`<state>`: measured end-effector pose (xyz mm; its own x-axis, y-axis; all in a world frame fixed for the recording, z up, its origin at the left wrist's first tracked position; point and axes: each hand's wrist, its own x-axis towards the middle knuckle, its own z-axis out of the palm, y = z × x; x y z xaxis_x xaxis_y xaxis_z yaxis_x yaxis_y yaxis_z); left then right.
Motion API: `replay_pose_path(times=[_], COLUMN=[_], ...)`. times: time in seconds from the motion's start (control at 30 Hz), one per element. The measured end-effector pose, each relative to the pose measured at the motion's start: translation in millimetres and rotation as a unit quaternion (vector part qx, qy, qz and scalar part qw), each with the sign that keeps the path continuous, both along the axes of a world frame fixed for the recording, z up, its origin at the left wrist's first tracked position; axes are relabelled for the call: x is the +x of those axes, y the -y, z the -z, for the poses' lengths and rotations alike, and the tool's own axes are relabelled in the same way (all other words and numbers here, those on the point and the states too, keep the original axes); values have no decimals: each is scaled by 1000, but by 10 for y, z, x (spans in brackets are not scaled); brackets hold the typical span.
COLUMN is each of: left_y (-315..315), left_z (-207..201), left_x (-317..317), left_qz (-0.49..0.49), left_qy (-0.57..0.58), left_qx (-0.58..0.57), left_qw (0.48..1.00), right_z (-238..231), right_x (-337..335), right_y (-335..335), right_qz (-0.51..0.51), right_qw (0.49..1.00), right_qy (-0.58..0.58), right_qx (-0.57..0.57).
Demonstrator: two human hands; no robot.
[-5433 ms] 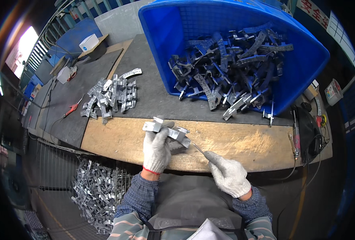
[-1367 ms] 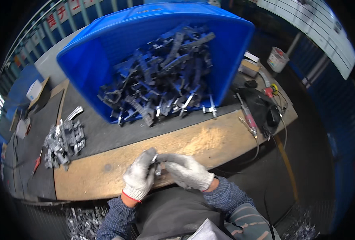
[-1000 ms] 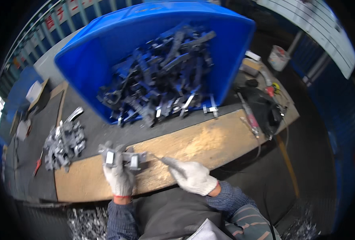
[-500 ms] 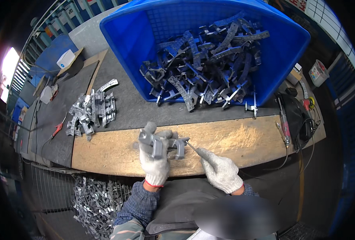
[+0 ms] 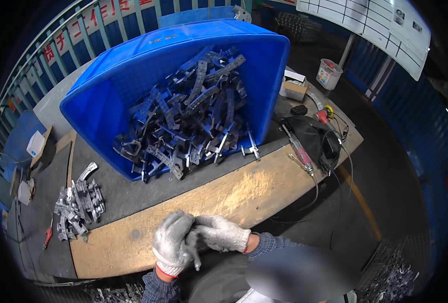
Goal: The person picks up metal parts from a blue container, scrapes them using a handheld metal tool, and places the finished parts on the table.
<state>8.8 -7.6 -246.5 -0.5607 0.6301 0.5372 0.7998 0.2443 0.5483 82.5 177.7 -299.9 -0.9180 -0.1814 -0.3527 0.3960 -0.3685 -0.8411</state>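
Observation:
My left hand, in a white knitted glove with greyed fingers, is closed around a grey metal bracket. Only a narrow end of the bracket shows below the fingers. My right hand, gloved the same way, comes in from the right and meets the left one. Its fingers are curled in against the bracket and the left hand, and what they grip is hidden. Both hands are over the near edge of the wooden board.
A tilted blue bin full of dark metal brackets stands behind the board. Silvery brackets are heaped at left, near a red-handled tool. At right lie a pink-bodied air tool with a hose and a black bag.
The view has swung to the right. My hands have come together; the bracket, plainly visible before, is now mostly covered. The thin tool in my right hand no longer shows.

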Motion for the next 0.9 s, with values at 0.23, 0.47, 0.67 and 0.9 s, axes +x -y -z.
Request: replay_pose_path(times=[0.23,0.47,0.67,0.9], left_y=[384,1887,2187,641], left_z=[556,593,24,208], left_x=[-265,-1581,-1969,-1325], left_qz=[-101,-334,-337,-211], left_qy=[192,448,274,139], left_qx=[69,160,394,33], left_qw=[974,813,810,967], right_z=[96,286,296,226], right_x=[137,124,78,98], right_y=[61,-250,-273,-287], right_qz=[-87,42,25,29], right_qw=[802,807,779,762], right_qy=[-304,-275,-269,-293], right_qx=[506,521,566,577])
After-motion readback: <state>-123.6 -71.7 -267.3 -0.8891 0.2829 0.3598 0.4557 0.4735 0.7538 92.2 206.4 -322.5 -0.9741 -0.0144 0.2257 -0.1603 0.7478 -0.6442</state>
